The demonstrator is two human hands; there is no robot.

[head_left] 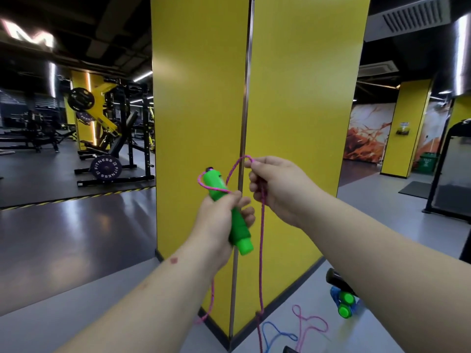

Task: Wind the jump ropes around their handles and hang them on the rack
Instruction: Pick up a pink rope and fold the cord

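Note:
My left hand (221, 215) grips a green jump-rope handle (229, 212), held tilted with its top end up and to the left. A pink rope (262, 250) leaves the handle's top, loops once across it, and arches over to my right hand (275, 187), which pinches it at chest height. From there the rope hangs down to the floor. Two more green handles wound with blue rope (345, 303) lie on the floor at the lower right. Loose blue rope (275, 335) and pink rope (311, 322) trail beside them. No rack is in view.
A yellow pillar (293, 98) with a metal corner strip stands directly in front of me. Weight machines and a plate marked FITNESS (105, 169) fill the left background. A black frame (451, 174) stands at the right, and a green bin (426, 163) sits behind it.

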